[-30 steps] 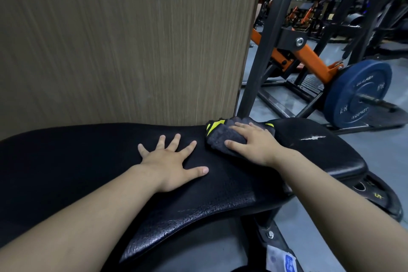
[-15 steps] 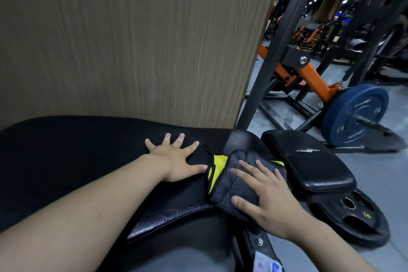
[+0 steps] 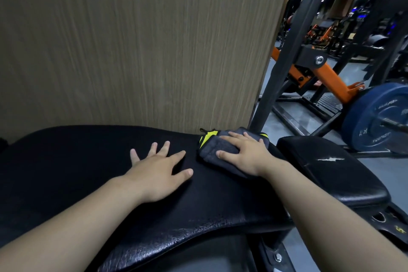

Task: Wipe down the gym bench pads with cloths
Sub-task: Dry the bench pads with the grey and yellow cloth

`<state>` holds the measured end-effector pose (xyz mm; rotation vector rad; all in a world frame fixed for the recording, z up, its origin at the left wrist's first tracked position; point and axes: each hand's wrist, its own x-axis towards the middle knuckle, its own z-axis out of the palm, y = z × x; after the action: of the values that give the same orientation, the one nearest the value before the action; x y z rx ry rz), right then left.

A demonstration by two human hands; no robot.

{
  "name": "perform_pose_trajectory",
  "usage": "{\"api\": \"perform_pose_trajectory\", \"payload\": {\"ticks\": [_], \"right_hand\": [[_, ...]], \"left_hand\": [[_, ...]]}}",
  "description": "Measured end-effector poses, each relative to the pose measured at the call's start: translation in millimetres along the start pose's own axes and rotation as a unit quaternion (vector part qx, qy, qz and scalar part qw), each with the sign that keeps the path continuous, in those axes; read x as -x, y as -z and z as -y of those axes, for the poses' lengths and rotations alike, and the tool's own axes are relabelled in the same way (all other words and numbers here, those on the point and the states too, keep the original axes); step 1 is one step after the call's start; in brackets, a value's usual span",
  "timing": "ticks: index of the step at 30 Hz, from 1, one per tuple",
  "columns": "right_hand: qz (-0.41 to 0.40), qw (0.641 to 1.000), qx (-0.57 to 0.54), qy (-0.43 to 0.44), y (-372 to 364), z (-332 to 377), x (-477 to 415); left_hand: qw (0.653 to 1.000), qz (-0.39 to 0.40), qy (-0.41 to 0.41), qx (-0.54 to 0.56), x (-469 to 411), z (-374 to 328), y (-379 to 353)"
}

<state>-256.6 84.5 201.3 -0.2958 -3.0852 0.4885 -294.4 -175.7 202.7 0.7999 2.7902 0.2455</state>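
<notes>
Back up from the near edge goes the right hand (image 3: 245, 153), flat on the grey-and-yellow cloth (image 3: 217, 148) at the long bench pad's (image 3: 88, 161) far side. Left hand (image 3: 157, 171) splayed, empty, bracing. Unwiped pad runs leftward.

A gym: padded bench (image 3: 220, 227), blue weight plate (image 3: 375, 117), racks (image 3: 293, 35)

Both hands (image 3: 157, 174) flat, fingers (image 3: 228, 138) spread
</notes>
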Motion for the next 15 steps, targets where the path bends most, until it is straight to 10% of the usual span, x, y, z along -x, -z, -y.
{"api": "perform_pose_trajectory", "payload": {"ticks": [15], "right_hand": [[-0.012, 1.0, 0.003, 0.013, -14, 25, 21]], "left_hand": [[0.999, 0.03, 0.033, -0.005, 60, 55, -1]]}}
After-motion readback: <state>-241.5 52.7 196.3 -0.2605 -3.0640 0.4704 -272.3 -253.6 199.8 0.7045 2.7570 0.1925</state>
